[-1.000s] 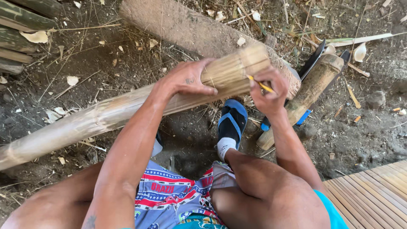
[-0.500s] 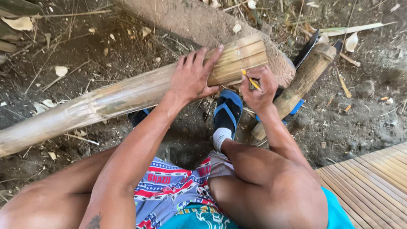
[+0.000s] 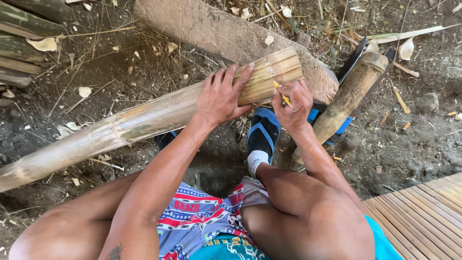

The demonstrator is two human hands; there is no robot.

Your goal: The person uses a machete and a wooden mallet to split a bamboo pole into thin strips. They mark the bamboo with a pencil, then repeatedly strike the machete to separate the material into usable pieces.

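A long pale bamboo pole (image 3: 139, 120) lies slanted across the dirt, its cut end raised onto a big log (image 3: 221, 29). My left hand (image 3: 222, 96) lies flat on top of the pole near that end, fingers spread. My right hand (image 3: 292, 103) grips a short yellow pencil (image 3: 282, 94) with its tip against the pole's side, just under the cut end. Lengthwise lines run along the end section of the pole.
A shorter bamboo piece (image 3: 347, 98) leans at the right, with a dark blade (image 3: 353, 58) behind it. My foot in a blue sandal (image 3: 262, 135) sits under the pole. Green bamboo poles (image 3: 21, 29) lie top left; a slatted bamboo panel (image 3: 423, 212) is bottom right.
The pole's end now sits a bit further right in view. My left hand has spread flat over its top, and my right hand with the pencil has stayed at the end.
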